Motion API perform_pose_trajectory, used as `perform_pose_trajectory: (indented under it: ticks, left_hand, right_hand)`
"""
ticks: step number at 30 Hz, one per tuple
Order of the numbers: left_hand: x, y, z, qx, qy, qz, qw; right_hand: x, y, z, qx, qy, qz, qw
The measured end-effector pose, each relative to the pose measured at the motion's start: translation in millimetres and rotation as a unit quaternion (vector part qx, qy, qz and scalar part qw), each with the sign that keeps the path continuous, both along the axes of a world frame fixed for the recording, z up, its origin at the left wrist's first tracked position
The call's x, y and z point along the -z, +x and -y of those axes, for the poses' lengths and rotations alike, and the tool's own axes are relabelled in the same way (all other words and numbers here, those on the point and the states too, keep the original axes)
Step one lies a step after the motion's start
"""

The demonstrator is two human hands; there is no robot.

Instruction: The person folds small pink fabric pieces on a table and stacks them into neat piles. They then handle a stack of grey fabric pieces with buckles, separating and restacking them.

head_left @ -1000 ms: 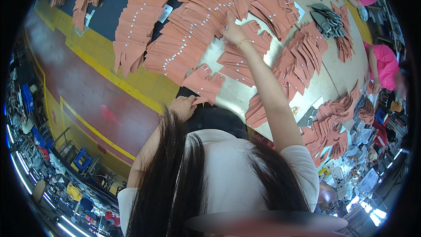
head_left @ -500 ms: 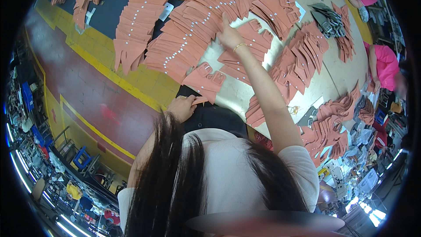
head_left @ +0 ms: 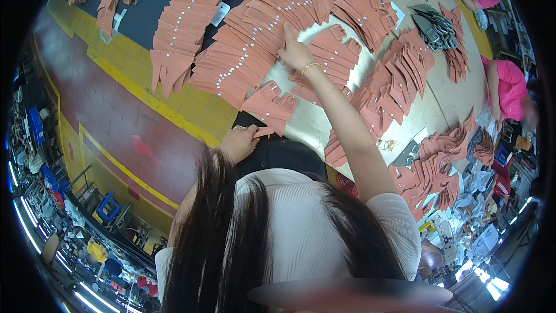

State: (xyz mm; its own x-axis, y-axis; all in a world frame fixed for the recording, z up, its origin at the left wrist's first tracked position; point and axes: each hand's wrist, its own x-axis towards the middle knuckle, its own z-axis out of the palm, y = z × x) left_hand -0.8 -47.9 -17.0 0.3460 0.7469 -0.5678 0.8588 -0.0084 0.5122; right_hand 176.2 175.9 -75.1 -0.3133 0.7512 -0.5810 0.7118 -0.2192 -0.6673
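Salmon-pink leather pieces cover most of the pale worktop [head_left: 446, 95], and they are the things under both hands. Each piece is flat and long, cut with a pointed or rounded end, and many carry a small silver stud, so the overlapped rows [head_left: 255, 40] show dotted lines of metal. Some pieces near the person have a square buckle-like opening; a small stack of these [head_left: 272, 104] lies at the near edge of the worktop, just above the left hand.

The right hand [head_left: 296, 53] is stretched far forward over the worktop, with a thin gold bracelet [head_left: 310, 67] on the wrist. Its index finger points up and presses on the edge of the big fanned row, while the other fingers are bent down on the pieces below; I cannot tell if they pinch one piece.

The left hand [head_left: 238, 142] is low, at the worktop edge, near the person's dark clothing. Its fingers are closed narrow around one small pink strip [head_left: 263, 133], which sticks out to the right.

More pink piles [head_left: 399, 81] lie to the right, and dark grey pieces [head_left: 431, 23] are further away. Another person in a pink top [head_left: 509, 87] is at the far right side.
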Motion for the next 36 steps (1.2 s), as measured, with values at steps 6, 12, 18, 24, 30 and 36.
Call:
perform_pose_trajectory:
  ticks: [6,12,18,24,30,36]
  left_hand:
    - [1,1,2,0.001,0.005,-0.003,1.0]
    - [3,0,2,0.007,-0.01,-0.01,1.0]
    - [2,1,1,0.01,-0.029,-0.018,0.999]
    - [0,1,2,0.013,-0.029,-0.026,0.999]
    - [-4,1,1,0.02,-0.03,-0.029,0.999]
    - [-7,3,1,0.028,-0.064,-0.061,0.996]
  right_hand:
    - [-4,1,4,-0.02,0.006,0.002,1.0]
    - [1,-1,9,-0.011,0.031,0.002,0.999]
    - [-5,-2,12,-0.001,0.007,-0.024,1.0]
    - [-14,-4,14,0.0,0.014,-0.027,1.0]
    - [-11,-6,18,-0.029,0.026,-0.022,0.999]
    - [-1,-9,23,-0.019,0.041,-0.041,0.998]
